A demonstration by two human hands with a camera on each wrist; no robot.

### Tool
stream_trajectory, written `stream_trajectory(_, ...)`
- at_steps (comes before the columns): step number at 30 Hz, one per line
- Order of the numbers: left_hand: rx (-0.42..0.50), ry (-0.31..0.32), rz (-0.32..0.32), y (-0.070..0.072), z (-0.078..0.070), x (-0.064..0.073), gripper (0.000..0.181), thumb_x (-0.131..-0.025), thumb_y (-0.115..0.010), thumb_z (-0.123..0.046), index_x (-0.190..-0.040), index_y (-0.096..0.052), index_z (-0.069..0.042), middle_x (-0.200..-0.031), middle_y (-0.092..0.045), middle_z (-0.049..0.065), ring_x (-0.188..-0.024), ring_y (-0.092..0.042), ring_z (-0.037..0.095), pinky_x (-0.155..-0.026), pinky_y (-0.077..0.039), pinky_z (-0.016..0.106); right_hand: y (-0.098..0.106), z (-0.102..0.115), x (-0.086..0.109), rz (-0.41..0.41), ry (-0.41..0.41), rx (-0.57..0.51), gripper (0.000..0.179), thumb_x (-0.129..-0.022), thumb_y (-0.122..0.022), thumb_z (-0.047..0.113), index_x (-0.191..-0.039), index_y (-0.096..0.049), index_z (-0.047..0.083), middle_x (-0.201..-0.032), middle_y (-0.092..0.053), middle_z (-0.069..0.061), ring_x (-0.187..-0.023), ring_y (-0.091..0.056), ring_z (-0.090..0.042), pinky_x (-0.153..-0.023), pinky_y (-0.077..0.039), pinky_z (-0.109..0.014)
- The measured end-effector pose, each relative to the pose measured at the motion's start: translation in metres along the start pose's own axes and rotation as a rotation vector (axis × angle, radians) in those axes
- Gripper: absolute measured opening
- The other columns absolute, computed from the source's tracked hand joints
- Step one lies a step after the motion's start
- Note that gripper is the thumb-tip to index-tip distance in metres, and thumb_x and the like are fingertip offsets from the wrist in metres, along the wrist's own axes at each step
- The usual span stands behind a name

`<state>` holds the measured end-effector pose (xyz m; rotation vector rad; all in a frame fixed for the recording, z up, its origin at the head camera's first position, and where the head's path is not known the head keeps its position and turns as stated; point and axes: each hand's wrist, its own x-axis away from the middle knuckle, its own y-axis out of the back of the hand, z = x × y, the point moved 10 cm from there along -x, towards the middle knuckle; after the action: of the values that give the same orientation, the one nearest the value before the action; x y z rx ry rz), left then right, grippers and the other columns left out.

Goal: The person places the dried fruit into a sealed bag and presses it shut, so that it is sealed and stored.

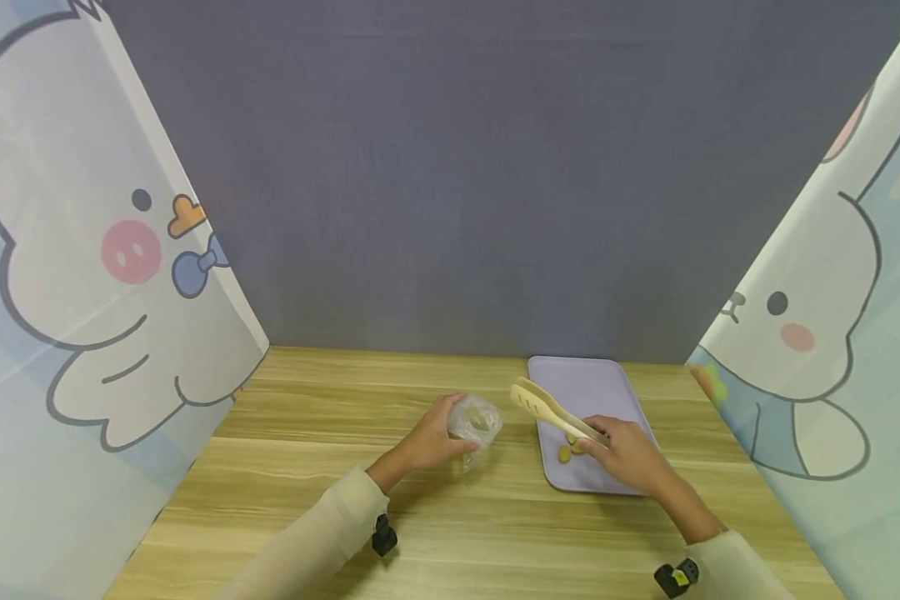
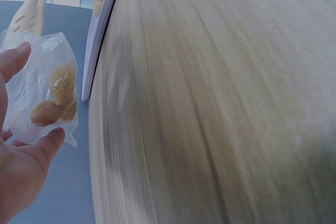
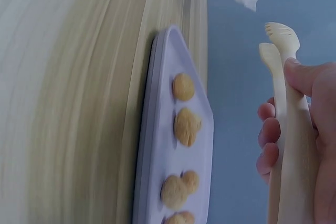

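Left hand (image 1: 438, 437)'s got thumb and fingers pinching a clear plastic bag (image 1: 474, 421), brown snack lumps (image 2: 63, 85) in the bottom, held above the middle of the desk (image 1: 307, 450). Right hand (image 1: 630, 457)'s gripping cream slotted tongs (image 1: 553, 408), tips toward the bag. Lilac tray (image 1: 579, 379) with more brown nuggets (image 3: 175, 192) sits by the desk's far edge, toward the right corner.

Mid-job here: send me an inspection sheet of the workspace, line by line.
Surface: yellowish-brown wood-grain tabletop.
Job's things: translucent plastic bag with rounded golden-brown pieces inside; cream slotted tongs, tips holding nothing; lavender rectangular tray bearing similar pieces.
Clutter: nothing seen.
Grips: left grip holds the bag; right grip holds the tongs.
Cables: nothing seen.
Surroundings: dark grey-blue back panel; pale cartoon-printed side panels.
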<state>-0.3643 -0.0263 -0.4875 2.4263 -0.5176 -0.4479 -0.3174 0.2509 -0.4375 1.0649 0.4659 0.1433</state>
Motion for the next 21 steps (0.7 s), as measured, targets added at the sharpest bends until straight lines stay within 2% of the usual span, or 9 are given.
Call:
stream_trajectory(8,0.018,-0.001,0.004,0.001,0.000,0.001,0.091,-0.085,-0.083,-0.034,-0.155,-0.034,-0.002,-0.148,-0.044,0.019,-0.118,-0.055,0.029,-0.095,-0.052,0.046,0.003,-0.027,0.009,0.040,-0.089,0.038,0.029,-0.095,-0.072,0.028,-0.115,-0.073,0.006,-0.076,-0.058,0.009,-0.064,-0.044,-0.004,-0.058,-0.037,-0.025)
stream_trajectory(11,0.025,0.001,0.005,0.002,0.000,0.001,0.091,-0.085,-0.083,-0.032,-0.155,-0.034,-0.002,-0.149,-0.043,0.020,-0.119,-0.055,0.030,-0.095,-0.052,0.046,0.005,-0.034,0.014,0.036,-0.085,0.068,0.028,-0.095,-0.072,0.026,-0.113,-0.073,0.005,-0.071,-0.055,0.010,-0.062,-0.042,-0.003,-0.057,-0.036,-0.025)
stream_trajectory(17,0.026,0.005,0.004,0.002,0.001,0.001,0.091,-0.084,-0.083,-0.033,-0.155,-0.034,-0.001,-0.150,-0.043,0.019,-0.120,-0.055,0.030,-0.094,-0.052,0.045,0.007,-0.045,0.021,0.016,-0.058,0.161,0.018,-0.091,-0.076,0.024,-0.100,-0.072,0.009,-0.065,-0.049,0.012,-0.060,-0.040,-0.004,-0.056,-0.035,-0.025)
stream_trajectory(21,0.021,-0.001,-0.001,0.002,0.002,0.000,0.091,-0.085,-0.083,-0.033,-0.155,-0.035,-0.001,-0.149,-0.044,0.019,-0.119,-0.055,0.029,-0.094,-0.052,0.045,0.003,-0.055,0.026,0.052,-0.082,0.179,0.027,-0.091,-0.075,0.026,-0.105,-0.072,0.004,-0.066,-0.053,0.008,-0.062,-0.045,-0.010,-0.057,-0.039,-0.030)
